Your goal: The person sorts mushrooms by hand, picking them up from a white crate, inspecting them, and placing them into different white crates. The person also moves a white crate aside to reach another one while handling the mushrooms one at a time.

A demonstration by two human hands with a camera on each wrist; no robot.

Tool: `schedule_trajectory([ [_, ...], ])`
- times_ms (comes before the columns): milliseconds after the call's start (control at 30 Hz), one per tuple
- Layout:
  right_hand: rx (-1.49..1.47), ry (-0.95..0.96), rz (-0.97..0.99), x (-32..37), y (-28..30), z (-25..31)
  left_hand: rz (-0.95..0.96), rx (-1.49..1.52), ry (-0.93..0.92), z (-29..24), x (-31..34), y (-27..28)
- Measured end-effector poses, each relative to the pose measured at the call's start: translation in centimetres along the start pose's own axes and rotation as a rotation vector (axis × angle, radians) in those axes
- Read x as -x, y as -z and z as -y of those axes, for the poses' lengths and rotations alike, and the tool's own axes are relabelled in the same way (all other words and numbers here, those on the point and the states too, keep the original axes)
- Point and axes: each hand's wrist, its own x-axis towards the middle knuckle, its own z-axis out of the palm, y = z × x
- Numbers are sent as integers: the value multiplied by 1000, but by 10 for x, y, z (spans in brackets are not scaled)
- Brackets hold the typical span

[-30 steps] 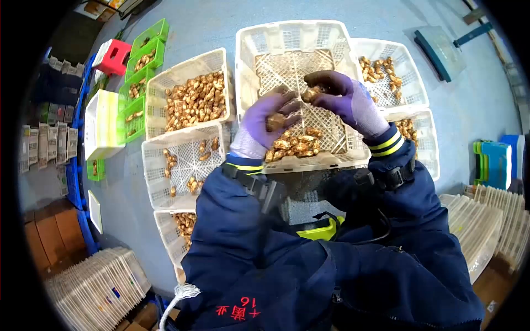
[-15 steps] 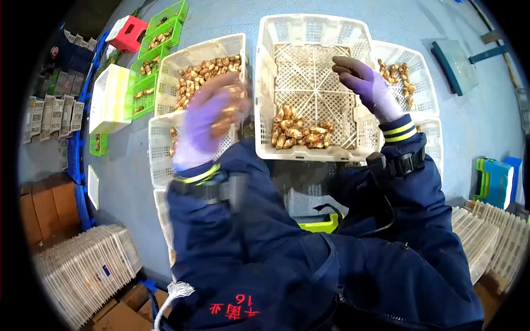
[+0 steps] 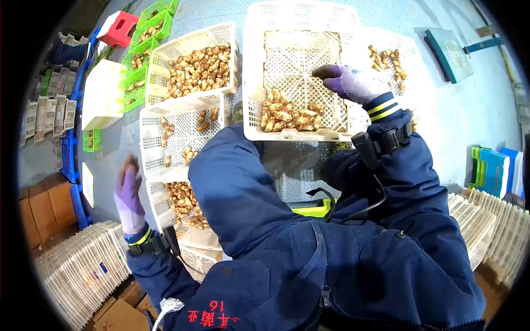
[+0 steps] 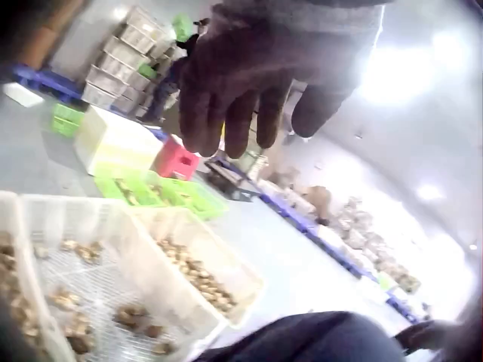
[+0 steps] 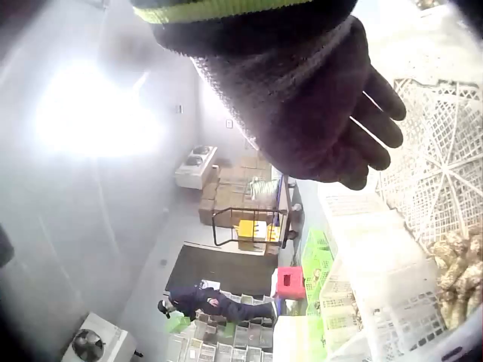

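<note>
My gloved left hand (image 3: pixel 130 198) is held out to the left, beside the outer edge of the lower left crate (image 3: pixel 157 207). Its fingers hang apart in the left wrist view, with nothing in them. The gloved right hand (image 3: pixel 349 84) is over the right side of the large white crate (image 3: pixel 301 135), its fingers extended and no piece showing in it. Mottled brown-and-cream, mushroom-like pieces (image 3: pixel 287 116) lie heaped in that crate's near left part. In the middle left crate (image 3: pixel 185 102), a few small groups of pieces (image 3: pixel 203 126) are spread apart.
A fuller crate (image 3: pixel 191 66) stands at the upper left, and another crate (image 3: pixel 411 49) at the right. Small green baskets (image 3: pixel 136 88), a white box (image 3: pixel 104 94) and a red stool (image 3: pixel 117 28) are farther left. Stacked trays (image 3: pixel 83 276) fill the lower left.
Both hands were over the large crate, each holding a piece. The left hand swung left over the side crates with pieces, then down and outward, and is now empty. The right hand has let go.
</note>
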Motion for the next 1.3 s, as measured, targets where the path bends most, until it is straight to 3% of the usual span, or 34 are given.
schedule_trajectory([
  [33, 14, -60, 41, -4, 0, -3, 42, 60, -82, -23, -8, -19],
  [133, 240, 5, 35, -14, -13, 0, 183, 372, -268, -85, -33, -84],
  [200, 315, -28, 111, -30, -24, 5, 309, 620, -492, -105, -52, -128],
  [233, 366, -22, 159, -40, -28, 11, 299, 540, -672, -110, -62, -154],
  [300, 403, -8, 243, -67, -38, 13, 296, 676, -560, -120, -74, -198],
  [333, 410, 139, 238, -90, -44, -3, 299, 886, -260, -124, -79, -213],
  [400, 444, 58, 327, -115, -56, 9, 310, 1001, -105, -98, -89, -237],
  [533, 417, 29, 430, -185, -97, -43, 277, 1145, 96, -48, -119, -239],
  [600, 417, -78, 483, -198, -117, -59, 295, 1166, 39, -52, -123, -228],
  [667, 648, -25, 325, -196, -133, -66, 309, 1177, 38, -58, -122, -225],
  [867, 419, -218, 514, -196, -154, -97, 335, 1178, 51, -62, -120, -220],
  [967, 504, -70, 492, -177, -161, -85, 347, 1185, 19, -64, -119, -221],
  [1133, 170, -426, 600, -167, -159, -72, 357, 1173, 45, -63, -119, -224],
  [1200, 37, -407, 654, -162, -147, -78, 368, 1173, 39, -59, -121, -227],
  [1233, -181, -390, 649, -158, -135, -78, 361, 1191, 41, -57, -121, -229],
  [1300, -314, -234, 571, -143, -105, -46, 390, 1137, 52, -53, -120, -231],
])
